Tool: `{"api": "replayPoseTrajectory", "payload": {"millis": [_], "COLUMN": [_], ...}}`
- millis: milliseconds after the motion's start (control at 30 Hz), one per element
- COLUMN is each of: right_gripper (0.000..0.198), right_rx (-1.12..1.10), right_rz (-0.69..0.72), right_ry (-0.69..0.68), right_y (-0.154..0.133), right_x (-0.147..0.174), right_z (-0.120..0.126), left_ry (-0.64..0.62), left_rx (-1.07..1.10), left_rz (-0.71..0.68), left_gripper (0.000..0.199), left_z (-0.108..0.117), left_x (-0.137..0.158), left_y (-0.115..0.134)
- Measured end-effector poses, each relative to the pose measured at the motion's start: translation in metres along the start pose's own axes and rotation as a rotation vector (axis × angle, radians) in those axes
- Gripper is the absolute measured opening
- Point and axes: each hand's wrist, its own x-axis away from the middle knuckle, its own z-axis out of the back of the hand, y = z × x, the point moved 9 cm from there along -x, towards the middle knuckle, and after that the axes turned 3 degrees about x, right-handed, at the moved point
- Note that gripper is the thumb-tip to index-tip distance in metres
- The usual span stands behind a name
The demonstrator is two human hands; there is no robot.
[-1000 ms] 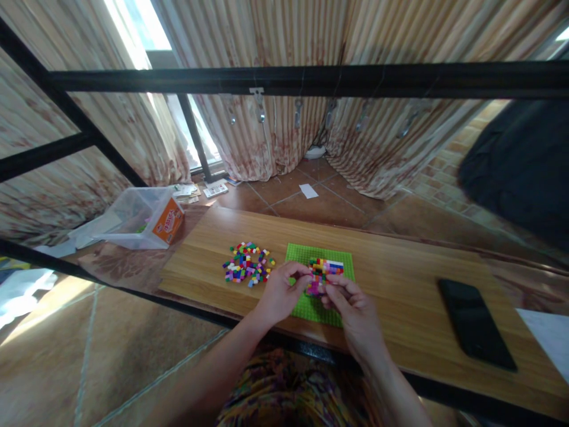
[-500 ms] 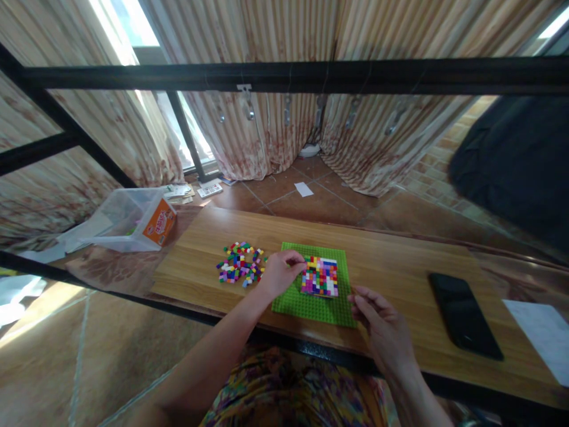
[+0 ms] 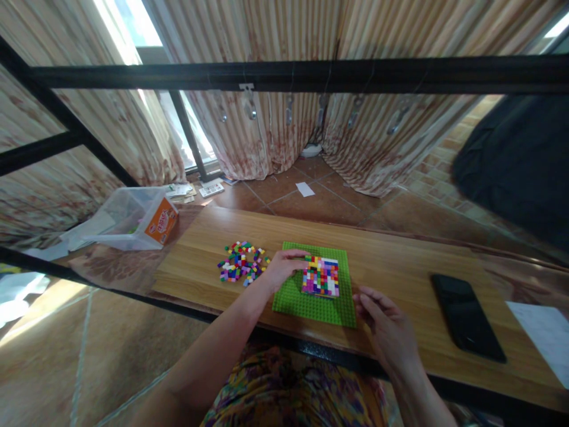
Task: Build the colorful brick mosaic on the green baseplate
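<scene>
My left hand (image 3: 283,267) reaches over the left part of a green studded baseplate (image 3: 313,312). Its thumb and fingertips close in at the upper left corner of a square block of multicoloured toy bricks (image 3: 320,279). Whatever lies between those fingertips is too small to make out. My right hand (image 3: 387,317) hovers by the baseplate's right edge, its thumb and index finger brought together and the other fingers curled. I cannot tell what, if anything, it pinches. A pile of loose small bricks (image 3: 242,261) lies on the wooden board, left of the baseplate.
A black phone (image 3: 467,317) lies on the wooden board (image 3: 391,267) at the right, with a white paper (image 3: 540,332) beyond it. To the left stands a clear plastic bin (image 3: 128,240) with an orange label. A black metal bar (image 3: 288,77) crosses in front of the curtains.
My left hand's fingers have stretched out slightly over the block's corner. My right hand stays close to the baseplate's right edge. The whole view has shifted a little.
</scene>
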Motion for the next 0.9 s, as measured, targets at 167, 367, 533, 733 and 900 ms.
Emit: {"api": "replayPoseTrajectory", "payload": {"millis": [167, 367, 533, 733, 900], "right_gripper": [0.034, 0.034, 0.035, 0.042, 0.048], "right_rx": [-0.03, -0.033, 0.042, 0.134, 0.226], "right_rz": [-0.048, -0.081, -0.039, -0.018, 0.005], "right_ry": [0.016, 0.021, 0.022, 0.1, 0.133], "right_y": [0.01, 0.019, 0.019, 0.028, 0.032], "right_x": [-0.001, -0.005, -0.011, -0.016, -0.02], "right_z": [0.0, -0.001, 0.01, 0.042, 0.051], "left_ry": [0.029, 0.039, 0.09, 0.34, 0.594], "left_rx": [0.044, 0.042, -0.018, -0.393, -0.903], "left_rz": [0.027, 0.016, -0.127, -0.29, -0.238], "left_gripper": [0.029, 0.027, 0.029, 0.023, 0.009], "left_z": [-0.001, -0.001, 0.001, 0.05, 0.106], "left_x": [0.0, -0.001, 0.001, 0.027, 0.046], "left_y": [-0.003, -0.006, -0.002, 0.023, 0.042]}}
